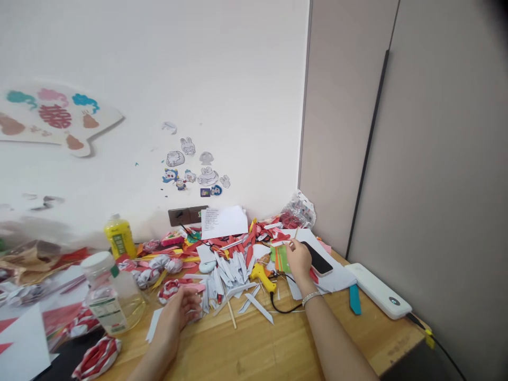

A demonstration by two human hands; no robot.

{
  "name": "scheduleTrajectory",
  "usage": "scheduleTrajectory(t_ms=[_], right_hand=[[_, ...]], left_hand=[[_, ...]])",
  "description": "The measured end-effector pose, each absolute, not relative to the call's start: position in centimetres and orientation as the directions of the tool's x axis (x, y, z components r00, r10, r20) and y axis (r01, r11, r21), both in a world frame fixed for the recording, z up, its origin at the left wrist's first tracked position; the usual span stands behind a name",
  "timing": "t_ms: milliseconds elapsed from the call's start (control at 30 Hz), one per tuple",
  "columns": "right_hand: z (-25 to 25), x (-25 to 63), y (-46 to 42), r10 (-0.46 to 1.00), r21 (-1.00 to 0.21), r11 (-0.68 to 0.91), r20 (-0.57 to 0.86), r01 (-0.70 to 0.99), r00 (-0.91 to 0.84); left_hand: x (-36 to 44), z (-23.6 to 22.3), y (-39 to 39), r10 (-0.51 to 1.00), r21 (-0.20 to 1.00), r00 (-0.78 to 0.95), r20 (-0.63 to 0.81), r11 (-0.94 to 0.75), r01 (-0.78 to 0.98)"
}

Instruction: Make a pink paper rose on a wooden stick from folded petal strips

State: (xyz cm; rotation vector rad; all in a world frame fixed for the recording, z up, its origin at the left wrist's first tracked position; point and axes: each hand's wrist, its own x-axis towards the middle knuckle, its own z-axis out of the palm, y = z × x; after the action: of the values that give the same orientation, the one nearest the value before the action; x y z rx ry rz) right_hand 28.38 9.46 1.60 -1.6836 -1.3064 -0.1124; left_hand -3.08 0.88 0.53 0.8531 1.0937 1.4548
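Note:
My right hand [298,259] reaches to the back of the table, fingers pinched together; what they hold, if anything, is too small to make out. A thin stick [296,233] and a whitish paper edge show at its fingertips. Just beside it lie a black-screened phone [317,259] and a green and orange sheet [280,257]. My left hand [181,309] hovers by a pile of folded white paper strips [230,272], fingers loosely bent and apart, nothing visible in them. Between the hands rests a yellow hot glue gun [262,276] with a black cord.
At the left stand a clear jar with a white lid [101,291] and a yellow bottle [119,236]. Red-and-white twisted paper rolls [97,357] lie about. Coloured scraps [262,230] heap against the wall. A white power bank [379,291] with a cable sits at the right edge.

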Motion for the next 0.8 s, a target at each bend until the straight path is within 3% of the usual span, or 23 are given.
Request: scheduleTrajectory(t_ms=[233,667,800], right_hand=[[0.8,28.0,10.1,0.737,-0.642,0.101,0.561,0.76,0.376],[1.5,26.8,8.6,0.739,-0.497,0.131,0.626,0.858,0.251],[2.4,23.3,7.0,0.746,-0.385,0.316,0.665,0.867,0.023]], left_hand=[[-3.4,0.1,1.1,0.982,0.947,-0.178,-0.058,-0.003,-0.322],[-3.4,0.1,1.2,0.979,0.952,-0.2,-0.046,-0.017,-0.306],[-3.4,0.0,1.2,0.972,0.95,-0.231,-0.036,-0.038,-0.31]])
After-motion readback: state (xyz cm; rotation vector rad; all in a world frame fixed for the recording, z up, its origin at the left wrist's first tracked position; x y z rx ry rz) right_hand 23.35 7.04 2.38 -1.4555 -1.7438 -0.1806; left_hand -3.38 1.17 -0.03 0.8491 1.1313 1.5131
